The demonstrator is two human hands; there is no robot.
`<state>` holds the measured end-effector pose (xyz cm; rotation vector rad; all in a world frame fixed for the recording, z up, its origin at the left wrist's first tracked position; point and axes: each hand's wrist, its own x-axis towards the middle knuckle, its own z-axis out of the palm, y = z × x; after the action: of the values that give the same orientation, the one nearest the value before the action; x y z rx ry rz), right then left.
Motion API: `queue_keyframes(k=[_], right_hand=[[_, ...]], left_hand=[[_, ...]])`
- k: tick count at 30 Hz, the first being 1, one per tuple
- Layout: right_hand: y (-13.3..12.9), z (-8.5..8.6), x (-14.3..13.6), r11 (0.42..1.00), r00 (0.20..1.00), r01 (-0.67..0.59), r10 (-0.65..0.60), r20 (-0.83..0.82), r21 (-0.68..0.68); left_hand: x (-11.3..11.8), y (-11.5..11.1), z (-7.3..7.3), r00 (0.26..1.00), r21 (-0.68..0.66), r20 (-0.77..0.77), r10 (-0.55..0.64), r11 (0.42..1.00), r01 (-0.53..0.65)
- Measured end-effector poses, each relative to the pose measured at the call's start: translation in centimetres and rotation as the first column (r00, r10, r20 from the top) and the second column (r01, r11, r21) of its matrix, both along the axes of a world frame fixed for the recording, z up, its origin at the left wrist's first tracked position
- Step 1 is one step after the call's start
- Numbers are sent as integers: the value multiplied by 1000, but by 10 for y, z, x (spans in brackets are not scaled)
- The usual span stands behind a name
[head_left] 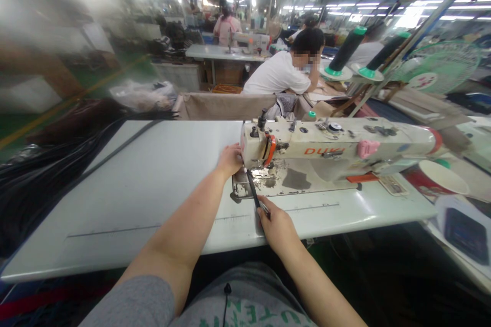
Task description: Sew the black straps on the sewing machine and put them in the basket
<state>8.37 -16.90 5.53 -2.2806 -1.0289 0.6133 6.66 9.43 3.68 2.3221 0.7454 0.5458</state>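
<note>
A white sewing machine (330,150) with worn paint stands on the pale table. A narrow black strip (253,189) runs from beside its needle area toward me. My right hand (279,227) is closed on the near end of this strip, in front of the machine bed. A thin, shiny metal tool (264,208) also shows between its fingers; its kind is unclear. My left hand (230,160) is at the left side of the machine head, fingers bent inward. Its fingertips are partly hidden behind the head, so what they pinch cannot be made out.
Long black strips (34,194) hang in a pile over the left of the white table (153,184). Behind the machine is a beige fabric-sided bin (226,106). Thread cones (347,51) and a green fan (441,66) stand right. A person (274,71) leans at a farther table.
</note>
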Motion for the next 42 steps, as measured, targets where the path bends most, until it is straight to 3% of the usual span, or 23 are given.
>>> queue_keyframes(k=[7, 14, 20, 24, 28, 33, 37, 42], right_hand=[[3, -4, 0, 999, 1000, 3, -3, -5, 43], [-1, -8, 2, 953, 997, 3, -25, 70, 302], [-3, -7, 4, 879, 995, 24, -68, 76, 477], [3, 0, 0, 855, 999, -45, 31, 35, 516], [11, 8, -10, 892, 971, -68, 161, -175, 446], [29, 7, -23, 923, 795, 22, 217, -567, 384], [48, -2, -27, 932, 677, 105, 188, -711, 347], [71, -11, -29, 930, 648, 102, 208, -733, 354]], left_hand=[[-2, 0, -5, 997, -74, 72, 6, 997, -1], [-3, 8, -12, 966, -203, 187, 181, 969, -142], [-16, 3, -15, 870, -403, 302, 390, 879, -254], [-36, -16, -22, 781, -552, 403, 476, 808, -208], [-65, -36, -23, 699, -635, 477, 533, 758, -145], [-106, -60, -16, 656, -698, 502, 563, 712, -77], [-133, -79, -9, 677, -643, 511, 529, 758, -107], [-161, -99, 0, 716, -542, 504, 484, 822, -174]])
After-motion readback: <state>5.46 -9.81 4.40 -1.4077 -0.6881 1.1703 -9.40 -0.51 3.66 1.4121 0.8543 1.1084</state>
